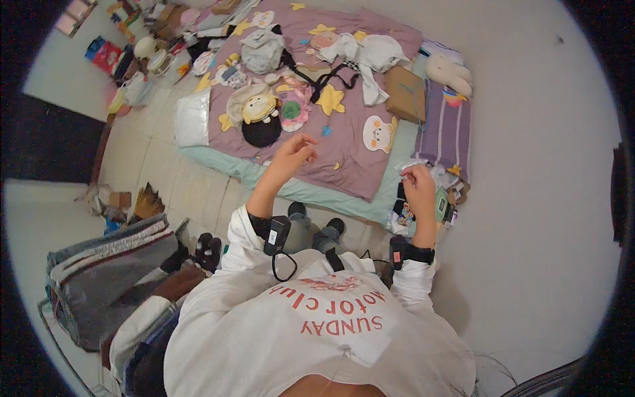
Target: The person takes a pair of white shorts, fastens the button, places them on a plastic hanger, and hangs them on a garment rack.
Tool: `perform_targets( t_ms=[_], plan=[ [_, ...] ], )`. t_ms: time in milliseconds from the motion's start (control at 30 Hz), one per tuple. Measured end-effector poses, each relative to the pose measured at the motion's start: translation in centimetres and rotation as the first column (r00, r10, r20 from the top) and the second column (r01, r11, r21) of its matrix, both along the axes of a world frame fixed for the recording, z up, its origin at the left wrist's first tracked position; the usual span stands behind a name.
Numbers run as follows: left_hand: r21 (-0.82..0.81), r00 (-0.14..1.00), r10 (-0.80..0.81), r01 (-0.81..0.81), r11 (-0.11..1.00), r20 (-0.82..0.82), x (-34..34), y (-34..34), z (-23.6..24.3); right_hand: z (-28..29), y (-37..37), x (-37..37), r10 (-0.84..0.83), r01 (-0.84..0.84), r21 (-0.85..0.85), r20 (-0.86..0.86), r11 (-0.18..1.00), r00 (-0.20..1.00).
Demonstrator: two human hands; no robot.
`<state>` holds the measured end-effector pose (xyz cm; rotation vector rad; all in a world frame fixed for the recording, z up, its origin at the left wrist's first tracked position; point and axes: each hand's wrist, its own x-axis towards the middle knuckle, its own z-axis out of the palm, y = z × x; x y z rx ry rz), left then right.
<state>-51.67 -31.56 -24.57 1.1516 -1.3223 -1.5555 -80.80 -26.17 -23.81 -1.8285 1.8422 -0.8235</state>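
My left hand [296, 156] hangs in the air over the near edge of the bed, fingers loosely bent and apart, nothing visible in them. Closest to it are a black fluffy round piece [262, 132] with a yellow plush face [259, 108], and a pink flower-shaped plush with a green middle [292, 110]. Over the bed's near right corner is my right hand [419, 185], its fingers curled together. A whitish, clear-looking scrap [414, 163] shows right at its fingertips; whether they grip it is too small to tell.
On the purple star-patterned quilt [357, 173] lie a grey bundle [262, 51], white clothing [380, 53], black straps [324, 81] and a cardboard box [405, 94]. A white plush [450, 74] rests by a purple pillow [443, 126]. A clothes-laden rack [106, 278] stands at left.
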Motion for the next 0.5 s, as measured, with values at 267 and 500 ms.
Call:
perform_targets(
  t_ms=[267,500],
  plan=[
    [-0.058,0.998,0.050,-0.052,0.997,-0.046,0.8,-2.3,1.2,1.9,-4.0,2.5,0.134,-0.134,-0.055,-0.009,0.989,0.991],
    [-0.090,0.991,0.055,-0.066,0.994,-0.119,1.7,-6.5,1.8,4.7,-5.8,2.3,0.076,-0.084,-0.133,-0.066,0.987,0.995]
  ],
)
